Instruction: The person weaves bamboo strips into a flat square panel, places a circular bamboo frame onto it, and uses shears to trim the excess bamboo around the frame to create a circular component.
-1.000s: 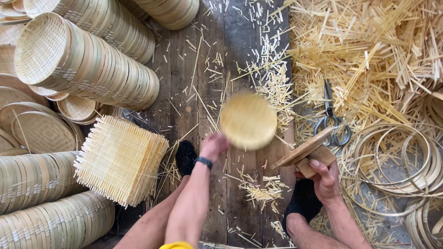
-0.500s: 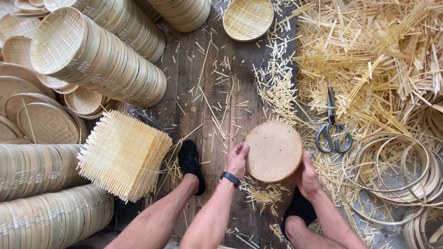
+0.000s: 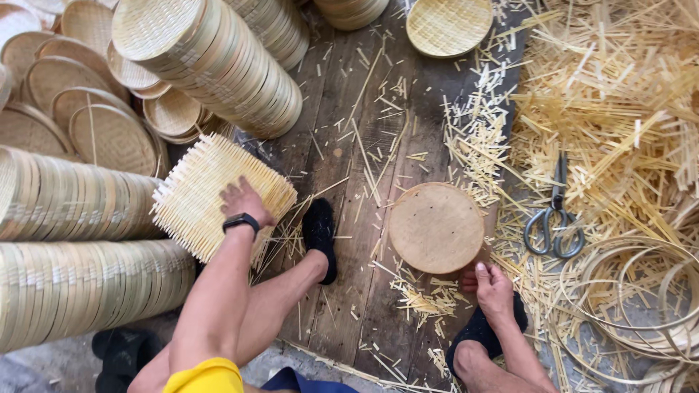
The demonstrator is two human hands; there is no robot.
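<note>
Head view: scissors [image 3: 555,218] beside round wooden block [image 3: 436,227], bamboo scraps [image 3: 604,94] around.

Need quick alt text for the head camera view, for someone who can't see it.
Seated person's left hand rests on a stack of square woven bamboo mats; right hand sits beside a round wooden disc on the plank floor. Scissors lie among bamboo offcuts.

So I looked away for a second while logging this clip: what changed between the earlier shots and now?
The left hand left the round wooden block and moved left onto the stack of square woven mats. The finished round woven tray, held up a second ago, lies at the top of the floor. The right hand rests below the block. Scissors and basket stacks stayed put.
</note>
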